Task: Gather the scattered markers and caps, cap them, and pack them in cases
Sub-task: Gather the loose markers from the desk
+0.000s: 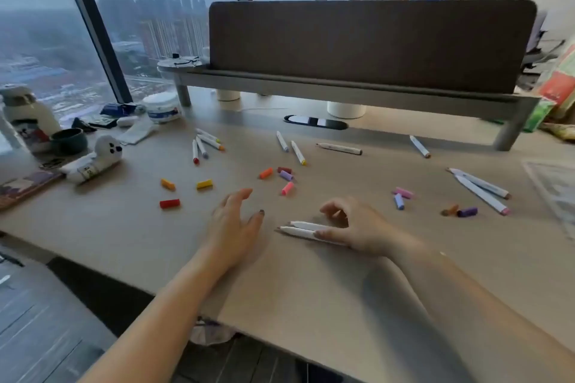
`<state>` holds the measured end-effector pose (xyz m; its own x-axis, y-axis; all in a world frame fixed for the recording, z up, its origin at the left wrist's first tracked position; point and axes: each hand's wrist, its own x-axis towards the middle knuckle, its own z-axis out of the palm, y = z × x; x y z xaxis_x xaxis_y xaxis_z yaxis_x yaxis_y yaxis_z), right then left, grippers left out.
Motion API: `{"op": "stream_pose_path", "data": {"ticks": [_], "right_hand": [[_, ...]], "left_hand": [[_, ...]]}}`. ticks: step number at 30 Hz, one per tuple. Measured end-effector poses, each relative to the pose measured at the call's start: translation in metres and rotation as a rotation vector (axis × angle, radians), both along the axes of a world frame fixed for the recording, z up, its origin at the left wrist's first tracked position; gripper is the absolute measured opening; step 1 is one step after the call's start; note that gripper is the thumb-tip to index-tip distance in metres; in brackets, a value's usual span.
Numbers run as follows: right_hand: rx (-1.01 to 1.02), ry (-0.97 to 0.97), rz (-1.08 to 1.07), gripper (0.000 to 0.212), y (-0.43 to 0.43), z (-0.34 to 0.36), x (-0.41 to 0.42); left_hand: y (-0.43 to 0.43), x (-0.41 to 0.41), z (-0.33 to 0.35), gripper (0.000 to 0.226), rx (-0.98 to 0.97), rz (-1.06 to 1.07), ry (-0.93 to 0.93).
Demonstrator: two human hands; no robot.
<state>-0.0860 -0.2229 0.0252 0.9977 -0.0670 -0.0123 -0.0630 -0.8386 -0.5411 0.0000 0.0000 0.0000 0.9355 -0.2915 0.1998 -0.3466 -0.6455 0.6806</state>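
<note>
Now, head view, the only one we have. We are at the gathering step: our right hand (357, 227) lies curled over two white markers (306, 228) near the front of the counter (311, 305), thumb pressing on them, fingers not fully closed, so they are pinned, not lifted. Our left hand (236, 221) is open, flat and holds nothing, just beside them. To do it well we should roll both markers together w/ tips pointing one way, then sweep the nearest caps (280, 177) toward them, matching cap colour to tip before pressing.

Other markers lie in groups at the far left (203, 144), centre (291, 148) and right (480, 188); more caps at left (169, 204) and right (401, 197). No case is visible to us.

Surface is smooth, pale, so round things may roll. Room: office, big windows (140, 9), a dark divider panel (370, 43), people behind.
</note>
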Motion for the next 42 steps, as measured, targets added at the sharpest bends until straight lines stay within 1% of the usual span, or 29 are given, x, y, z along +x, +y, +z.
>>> {"op": "stream_pose_path", "data": {"ticks": [3,7,10,12,16,20,22,24,25,27,29,30,31,33,35,37,39,42], "right_hand": [[-0.101,0.004,0.049,0.048,0.007,0.002,0.001],[-0.193,0.079,0.085,0.031,0.017,0.009,0.006],[-0.351,0.176,0.078,0.037,0.023,0.014,0.008],[-0.423,0.208,0.059,0.041,0.026,0.010,0.010],[-0.380,0.199,-0.020,0.033,0.025,0.002,0.006],[-0.233,0.098,-0.139,0.026,-0.004,0.009,-0.004],[-0.208,0.033,-0.228,0.031,-0.033,0.008,-0.008],[-0.180,-0.013,-0.303,0.040,-0.063,0.008,-0.017],[-0.166,-0.032,-0.346,0.042,-0.077,0.009,-0.022],[-0.152,-0.095,-0.503,0.044,-0.104,0.009,-0.033],[-0.162,-0.206,-0.680,0.032,-0.130,0.009,-0.039],[-0.166,-0.229,-0.748,0.026,-0.143,0.011,-0.041],[-0.172,-0.224,-0.787,0.021,-0.155,0.013,-0.043],[-0.169,-0.162,-0.820,0.019,-0.175,0.014,-0.044],[-0.142,-0.124,-0.858,0.022,-0.191,0.014,-0.043],[-0.138,-0.101,-0.894,0.026,-0.203,0.013,-0.041],[-0.149,-0.042,-0.898,0.028,-0.212,0.012,-0.040],[-0.176,0.045,-0.881,0.028,-0.221,0.010,-0.038]], "left_hand": [[-0.009,-0.007,-0.003,0.051,0.006,-0.023,-0.029],[-0.017,-0.011,-0.004,0.051,0.008,-0.024,-0.034],[-0.025,-0.012,-0.001,0.051,-0.006,-0.018,-0.064],[-0.033,-0.014,0.001,0.051,-0.025,-0.023,-0.064],[-0.047,-0.015,0.006,0.044,-0.142,-0.039,-0.040],[-0.057,-0.007,0.011,0.035,-0.251,-0.046,-0.013],[-0.063,-0.003,0.011,0.022,-0.262,-0.042,-0.013],[-0.072,0.002,0.009,0.015,-0.241,-0.046,-0.015],[-0.076,0.006,0.009,0.016,-0.223,-0.046,-0.020],[-0.084,0.017,0.013,0.022,-0.169,-0.009,-0.029],[-0.091,0.037,0.021,0.028,-0.111,0.067,-0.007],[-0.095,0.048,0.026,0.029,-0.082,0.101,0.022],[-0.100,0.061,0.029,0.029,-0.052,0.121,0.048],[-0.113,0.084,0.033,0.026,0.047,0.139,0.076],[-0.128,0.099,0.037,0.031,0.188,0.140,0.060],[-0.143,0.100,0.044,0.029,0.306,0.133,0.016],[-0.155,0.107,0.044,0.027,0.371,0.106,-0.017],[-0.166,0.113,0.036,0.031,0.484,0.051,0.018]]}}
